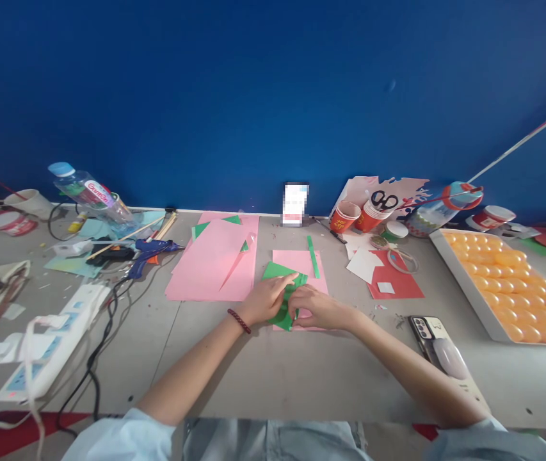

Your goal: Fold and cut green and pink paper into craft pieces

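A green paper (273, 270) lies over a small pink sheet (319, 289) near the middle of the table. My left hand (269, 299) rests on the green paper, with its index finger stretched out across it. Bent fingers of my right hand (318, 307) press together at the paper's right edge; whatever is between the fingertips is too small to make out. A narrow green strip (313, 256) lies just beyond my right hand, partly on the pink sheet.
Larger pink sheets (210, 269) lie left, beside a blue glue gun (150, 253) and a power strip (56, 346). To the right are red cups (344, 216), scissors (384, 200), red paper (402, 285), a phone (438, 352) and a tray of orange balls (469, 307).
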A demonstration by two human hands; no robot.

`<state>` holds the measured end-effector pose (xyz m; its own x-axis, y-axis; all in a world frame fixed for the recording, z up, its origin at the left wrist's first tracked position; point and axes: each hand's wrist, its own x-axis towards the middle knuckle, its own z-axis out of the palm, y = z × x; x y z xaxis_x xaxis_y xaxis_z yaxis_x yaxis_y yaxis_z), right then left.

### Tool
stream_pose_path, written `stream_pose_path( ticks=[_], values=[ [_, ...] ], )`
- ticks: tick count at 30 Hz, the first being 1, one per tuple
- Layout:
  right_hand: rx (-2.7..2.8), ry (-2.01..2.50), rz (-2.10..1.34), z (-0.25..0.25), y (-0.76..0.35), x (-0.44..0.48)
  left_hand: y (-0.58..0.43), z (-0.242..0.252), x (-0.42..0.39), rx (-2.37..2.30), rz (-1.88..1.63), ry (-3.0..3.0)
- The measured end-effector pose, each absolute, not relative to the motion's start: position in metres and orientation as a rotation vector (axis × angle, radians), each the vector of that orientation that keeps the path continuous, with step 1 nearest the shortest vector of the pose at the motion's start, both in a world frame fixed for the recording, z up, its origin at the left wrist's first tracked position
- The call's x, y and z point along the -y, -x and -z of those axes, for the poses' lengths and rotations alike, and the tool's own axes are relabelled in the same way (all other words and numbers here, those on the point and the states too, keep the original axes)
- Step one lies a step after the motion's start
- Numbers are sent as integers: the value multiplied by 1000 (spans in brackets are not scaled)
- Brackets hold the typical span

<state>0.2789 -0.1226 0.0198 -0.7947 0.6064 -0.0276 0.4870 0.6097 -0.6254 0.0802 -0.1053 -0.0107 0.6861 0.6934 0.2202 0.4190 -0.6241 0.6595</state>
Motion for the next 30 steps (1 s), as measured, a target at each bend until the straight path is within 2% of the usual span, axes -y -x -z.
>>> stream_pose_path(
  ticks=[9,14,22,30],
  values=[
    [2484,898,-1120,-35,-284,133,-73,-1,102,-797,-633,-2082],
    [2097,1017,-1111,-53,-289,132,-67,-31,106,-581,-683,-1817],
    [1461,1118,-1238,-79,-292,130,-78,-76,113,-845,-633,-1704],
    [1360,1052,-1738,-64,-299,135,-60,-82,84,-948,-443,-1683]
  ],
)
